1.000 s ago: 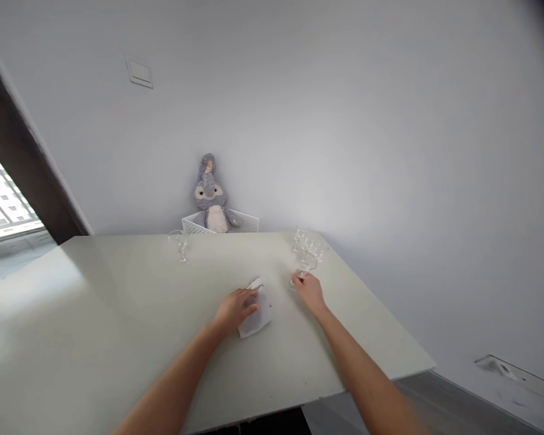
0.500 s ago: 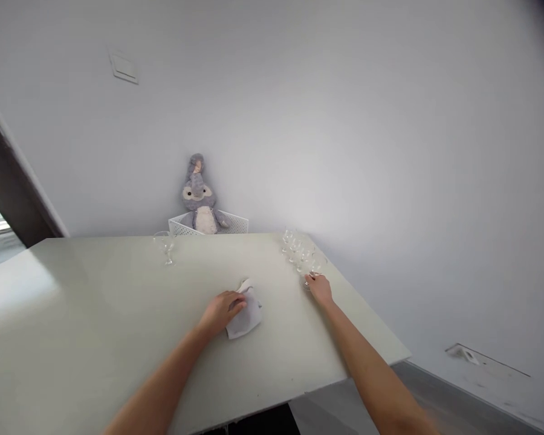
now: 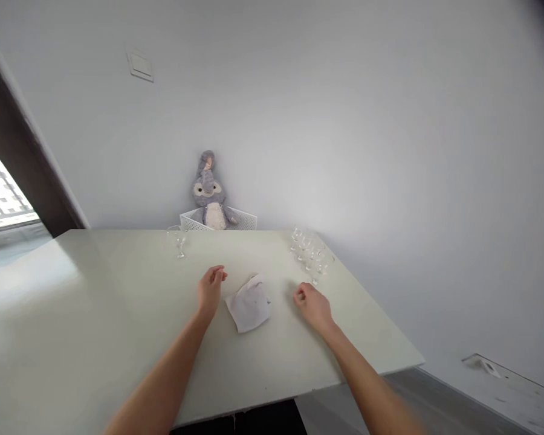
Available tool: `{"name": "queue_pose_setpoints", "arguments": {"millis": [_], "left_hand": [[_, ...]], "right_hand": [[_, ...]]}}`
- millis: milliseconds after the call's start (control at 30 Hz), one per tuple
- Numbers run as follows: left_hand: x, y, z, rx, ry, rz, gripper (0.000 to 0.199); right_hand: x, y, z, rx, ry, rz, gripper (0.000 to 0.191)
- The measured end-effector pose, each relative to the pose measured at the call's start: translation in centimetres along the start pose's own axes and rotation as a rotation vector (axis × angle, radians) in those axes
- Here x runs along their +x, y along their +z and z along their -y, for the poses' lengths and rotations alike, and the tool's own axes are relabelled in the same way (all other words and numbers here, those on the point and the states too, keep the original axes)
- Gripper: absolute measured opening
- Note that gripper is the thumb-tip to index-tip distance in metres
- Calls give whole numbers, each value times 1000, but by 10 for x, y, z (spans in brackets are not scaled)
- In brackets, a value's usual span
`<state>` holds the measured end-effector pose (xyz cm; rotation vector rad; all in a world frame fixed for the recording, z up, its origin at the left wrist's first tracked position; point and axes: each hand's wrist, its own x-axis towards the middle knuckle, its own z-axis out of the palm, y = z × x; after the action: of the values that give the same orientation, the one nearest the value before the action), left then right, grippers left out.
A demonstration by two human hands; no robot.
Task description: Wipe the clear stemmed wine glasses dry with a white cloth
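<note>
On the pale table a whitish cloth (image 3: 249,305) lies loosely spread between my hands. My left hand (image 3: 211,290) is just left of the cloth, apart from it, its fingers bent together with nothing seen in them. My right hand (image 3: 314,307) is to the right of the cloth, fingers curled in, and holds nothing visible. Just beyond it a group of several clear stemmed glasses (image 3: 308,251) stands upright in close rows near the table's right edge. A single larger stemmed glass (image 3: 179,240) stands at the far left.
The table (image 3: 118,338) has its right edge beside the glasses and its front edge near my forearms. Behind it, a grey plush toy (image 3: 210,190) sits in a white perforated basket (image 3: 246,220) by the wall. A dark frame (image 3: 31,139) borders a window at left.
My left hand has lifted off the cloth and moved up and left. My right hand has let go of the nearest glass and drawn back toward me. The view has shifted slightly.
</note>
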<state>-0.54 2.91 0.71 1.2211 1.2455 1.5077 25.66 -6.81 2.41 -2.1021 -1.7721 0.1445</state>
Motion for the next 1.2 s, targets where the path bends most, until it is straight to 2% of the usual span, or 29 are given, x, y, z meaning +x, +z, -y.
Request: {"name": "queue_pose_setpoints", "arguments": {"millis": [67, 133, 167, 233, 333, 433, 567, 700, 800, 900, 1033, 1100, 1167, 1200], "left_hand": [[7, -6, 2, -198, -114, -137, 19], [16, -13, 3, -358, -224, -271, 18], [21, -17, 4, -405, -263, -328, 19], [34, -24, 3, -457, -307, -405, 22], [61, -34, 0, -550, -379, -430, 28], [93, -43, -3, -668, -469, -405, 31], [130, -53, -6, -802, -542, -376, 41], [153, -58, -6, -917, -536, -330, 50], [161, -59, -8, -970, -505, -311, 48], [163, -59, -12, -987, -482, -296, 42], [147, -50, -23, -955, -467, -231, 27], [130, -40, -33, -941, -444, -164, 24], [107, -27, -43, -916, -407, -81, 25], [94, -19, -48, -851, -349, 5, 26]], "right_hand": [[-14, 3, 34, 5, -449, 47, 25], [-21, 11, 64, -68, -772, 90, 41], [-21, 17, 76, -122, -855, 109, 46], [-15, 34, 94, -217, -899, 133, 43], [1, 60, 111, -287, -853, 111, 28], [12, 78, 119, -278, -777, 32, 23], [12, 88, 118, -148, -662, -66, 24], [13, 92, 114, -29, -609, -44, 25], [17, 97, 113, 22, -580, -24, 26], [19, 97, 113, 99, -563, -36, 27], [19, 82, 110, 384, -476, -193, 26], [21, 68, 106, 692, -332, -247, 18], [26, 53, 100, 1113, -80, -251, 20], [28, 47, 96, 1327, 68, -244, 24]]}}
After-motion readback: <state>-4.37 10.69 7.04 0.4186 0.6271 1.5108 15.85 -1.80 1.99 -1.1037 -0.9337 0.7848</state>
